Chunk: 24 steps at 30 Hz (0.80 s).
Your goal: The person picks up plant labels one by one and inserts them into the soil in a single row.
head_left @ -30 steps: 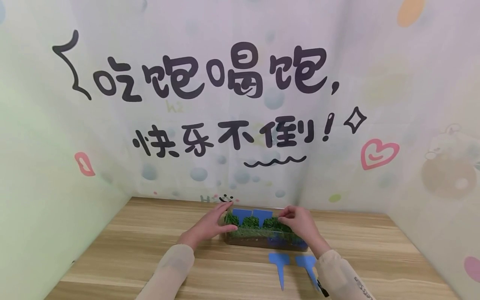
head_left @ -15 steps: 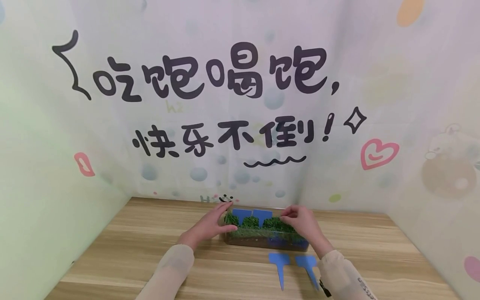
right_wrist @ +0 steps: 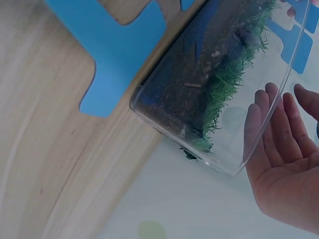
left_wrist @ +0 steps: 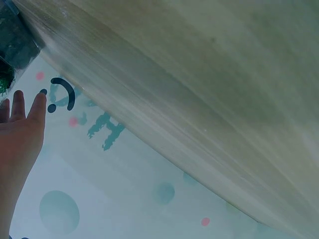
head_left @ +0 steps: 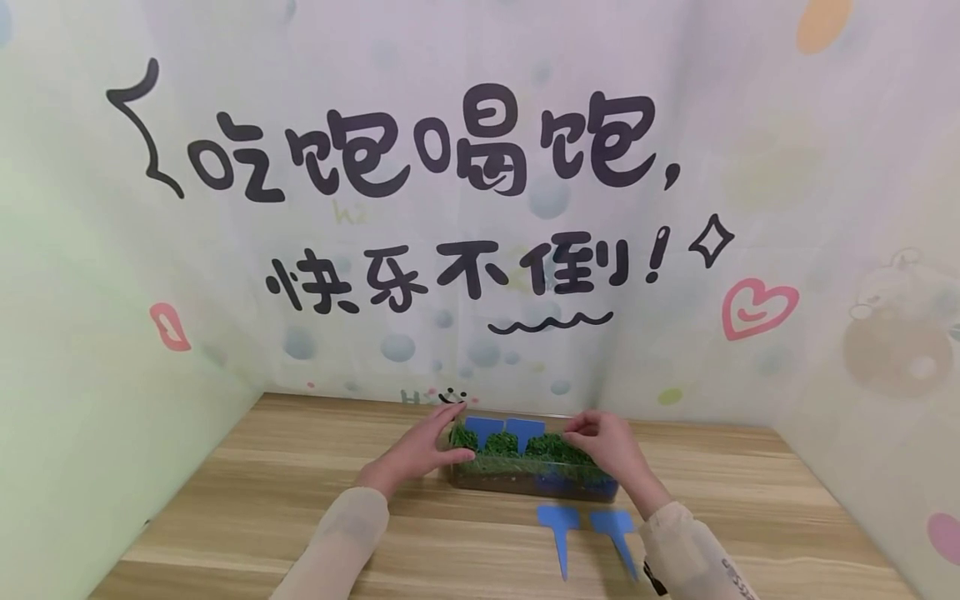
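While the left hand (head_left: pixel 420 446) lies against the left end of the clear planter (head_left: pixel 487 482), thumb at the front wall and straight fingers reaching toward the back, the right hand (head_left: pixel 606 446) bends over the right end, its thumb and index finger close together at the artificial-looking grass (head_left: pixel 546 446). Whether those fingertips pinch anything I cannot tell, because the hand covers the spot; the left hand grasps nothing and seems only to steady. So the planter sits between the two hands. Just left of the right fingertips, two blue standing labels (head_left: pixel 525 429) rise from the grass along the back. I judge the step in hand to be setting or straightening something at the next place in that row; the next move would probably call for letting go, lifting clear of the rim and coming back toward the person. There, below the right hand and nearer the person, two blue loose labels (head_left: pixel 558 518) lie flat on the wooden table (head_left: pixel 442 550), stems toward the person. The right sleeve (head_left: pixel 678 542) hangs just beside one and could drag it. Beyond both hands, a printed backdrop (head_left: pixel 480 50) leaves little room behind the planter.
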Tool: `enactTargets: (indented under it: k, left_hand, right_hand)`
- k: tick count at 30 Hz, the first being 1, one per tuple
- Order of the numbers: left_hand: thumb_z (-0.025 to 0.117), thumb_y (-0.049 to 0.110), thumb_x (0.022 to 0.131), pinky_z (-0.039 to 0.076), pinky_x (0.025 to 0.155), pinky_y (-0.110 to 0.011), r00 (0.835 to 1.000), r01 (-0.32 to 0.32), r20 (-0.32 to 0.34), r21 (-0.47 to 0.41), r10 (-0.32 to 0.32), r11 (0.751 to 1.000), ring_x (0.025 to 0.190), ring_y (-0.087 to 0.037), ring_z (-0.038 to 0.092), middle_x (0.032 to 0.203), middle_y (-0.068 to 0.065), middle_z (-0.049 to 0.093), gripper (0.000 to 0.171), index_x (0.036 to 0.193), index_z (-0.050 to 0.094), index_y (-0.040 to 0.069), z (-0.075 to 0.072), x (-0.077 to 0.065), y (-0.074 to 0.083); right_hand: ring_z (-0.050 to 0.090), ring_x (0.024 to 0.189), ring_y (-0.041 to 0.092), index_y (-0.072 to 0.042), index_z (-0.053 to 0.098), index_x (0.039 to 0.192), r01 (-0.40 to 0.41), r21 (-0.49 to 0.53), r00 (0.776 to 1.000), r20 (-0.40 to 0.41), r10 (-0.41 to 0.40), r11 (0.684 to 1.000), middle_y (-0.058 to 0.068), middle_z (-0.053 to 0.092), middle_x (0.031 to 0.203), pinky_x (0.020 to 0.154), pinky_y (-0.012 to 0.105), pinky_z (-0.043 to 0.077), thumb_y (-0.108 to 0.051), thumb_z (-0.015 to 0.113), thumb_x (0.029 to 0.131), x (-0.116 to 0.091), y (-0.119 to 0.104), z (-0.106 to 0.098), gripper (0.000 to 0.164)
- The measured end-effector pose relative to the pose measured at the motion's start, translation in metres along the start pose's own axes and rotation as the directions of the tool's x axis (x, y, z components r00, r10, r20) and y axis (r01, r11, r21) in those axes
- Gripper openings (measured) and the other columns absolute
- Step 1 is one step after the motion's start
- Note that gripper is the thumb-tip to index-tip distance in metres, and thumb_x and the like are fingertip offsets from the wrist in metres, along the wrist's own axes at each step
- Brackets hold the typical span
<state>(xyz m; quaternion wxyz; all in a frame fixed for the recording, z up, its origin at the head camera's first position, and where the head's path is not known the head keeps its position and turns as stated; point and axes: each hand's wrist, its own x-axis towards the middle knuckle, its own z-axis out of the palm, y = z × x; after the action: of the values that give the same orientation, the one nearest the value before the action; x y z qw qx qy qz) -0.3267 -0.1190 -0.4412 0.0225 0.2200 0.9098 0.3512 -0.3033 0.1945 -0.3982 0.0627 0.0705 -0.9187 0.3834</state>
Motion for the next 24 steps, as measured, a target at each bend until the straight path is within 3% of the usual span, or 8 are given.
enactTargets:
  k: [24]
  left_hand:
    - [0.071, 0.043, 0.091, 0.034, 0.114, -0.063, 1.0, 0.005, -0.001, -0.008, -0.005, 1.0, 0.147, -0.04, 0.034, 0.164, -0.015, 0.028, 0.084, 0.158, 0.03, 0.015, -0.0018, -0.0017, 0.0041]
  right_hand:
    - [0.067, 0.08, 0.013, -0.008, 0.073, 0.09, 0.024, 0.003, 1.0, 0.0, -0.024, 1.0, 0.003, 0.073, 0.088, 0.067, 0.028, 0.051, -0.012, 0.072, 0.091, -0.0086, -0.0004, -0.0048, 0.004]
